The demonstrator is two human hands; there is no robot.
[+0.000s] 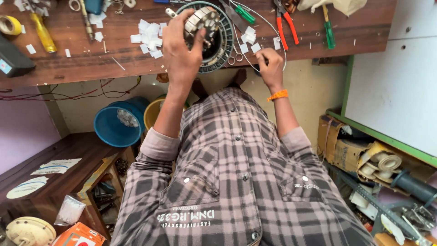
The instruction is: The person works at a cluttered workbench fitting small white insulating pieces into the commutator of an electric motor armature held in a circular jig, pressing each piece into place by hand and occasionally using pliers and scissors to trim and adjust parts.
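Two bare hands work at the near edge of a brown wooden workbench (82,64), seen from the head camera looking down over a plaid shirt (236,182). Left hand (182,50): fingers curled around the rim of a round fan-motor stator (214,34), a laminated metal ring with winding slots lying flat on the bench; the grip is closed on its left side. Right hand (269,64): closed in a loose fist just right of the stator, pinching a thin wire (261,20) that loops up across the bench; an orange band (277,95) circles the wrist. Small white paper slips (149,37) lie scattered left of the stator. Red-handled pliers (284,23) and green screwdrivers (328,32) lie to the right, a yellow-handled screwdriver (43,33) far left. Below the bench stand a blue tub (116,125) and a yellow tub (152,114).
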